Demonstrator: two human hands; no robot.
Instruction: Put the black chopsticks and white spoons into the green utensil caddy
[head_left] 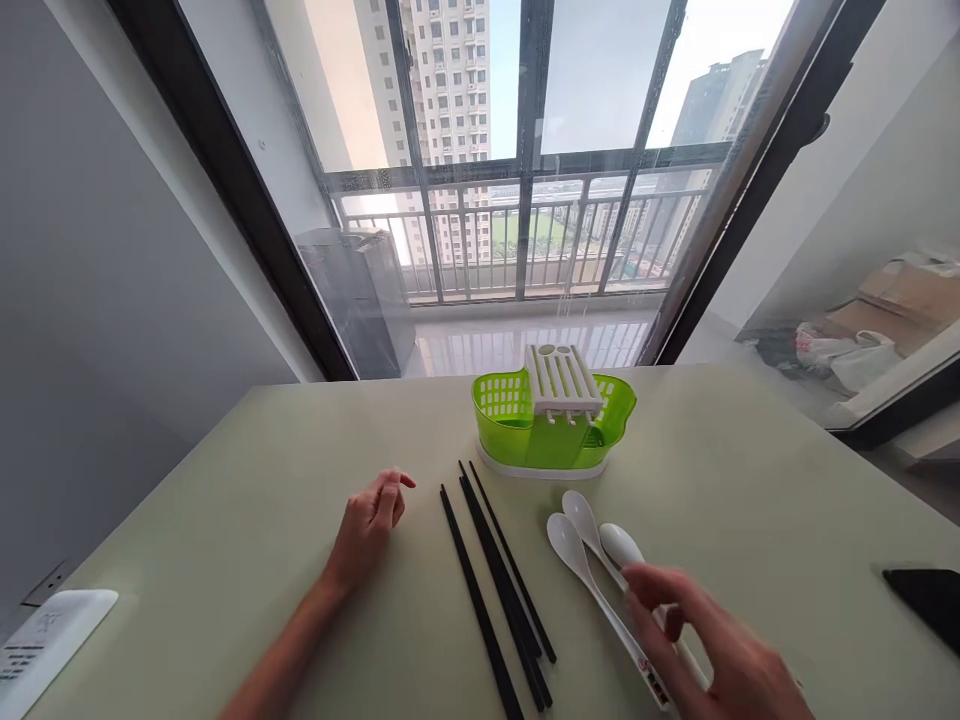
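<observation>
My left hand [375, 512] rests on the table left of the chopsticks, its fingers loosely curled with nothing in them. Several black chopsticks [491, 575] lie lengthwise near the middle. To their right lie three white spoons, bowls pointing away from me: a left one [585, 570], a middle one [581, 515] and a right one [621, 545]. Over their handles is my right hand [712, 640], thumb and index finger curved with a gap between them. It partly hides the handles. Beyond the spoons stands a green cutlery holder [555, 440] with a white slotted top [566, 382].
The pale table [247, 500] ends at a large glass door. A white object [56, 635] lies at the left edge, and a black flat item [926, 600] at the right. Cardboard boxes [900, 305] and plastic bags [855, 355] are on the floor at right.
</observation>
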